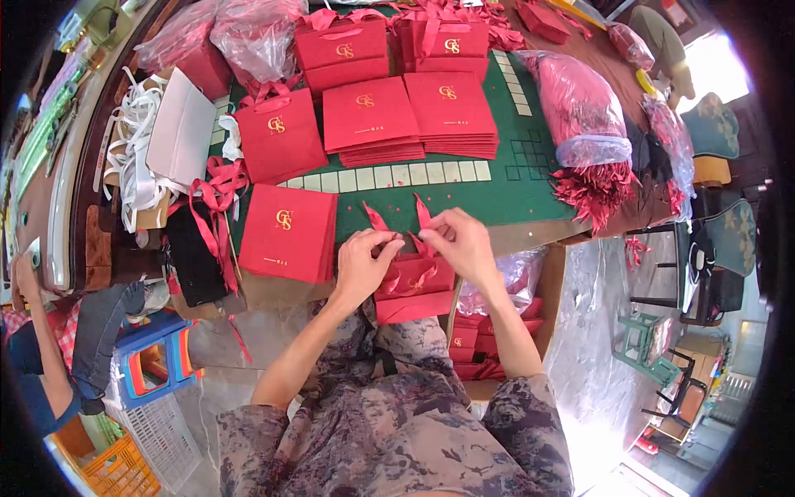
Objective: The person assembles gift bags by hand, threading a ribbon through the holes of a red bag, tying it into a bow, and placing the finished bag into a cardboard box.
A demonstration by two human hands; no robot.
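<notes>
At the table's front edge a small red paper gift bag (414, 306) stands between my hands, partly covered by them. My left hand (363, 263) pinches a red ribbon (374, 217) whose tail sticks up beyond the fingers. On the other side, my right hand (464, 247) has thumb and index finger closed on a second ribbon end (422, 211). Just left of my left hand lies a stack of flat red bags (286, 232) with gold lettering. Where the ribbons meet the bag is partly hidden by my fingers.
Flat red bag stacks (371, 116) and ribboned bags (341, 51) stand farther back on the green mat (497, 195). A plastic-wrapped ribbon bundle (584, 112) lies right. White ribbons hang by a box (182, 128). Below the edge is a carton (548, 319) of red bags. Another person's arm (41, 331) shows at left.
</notes>
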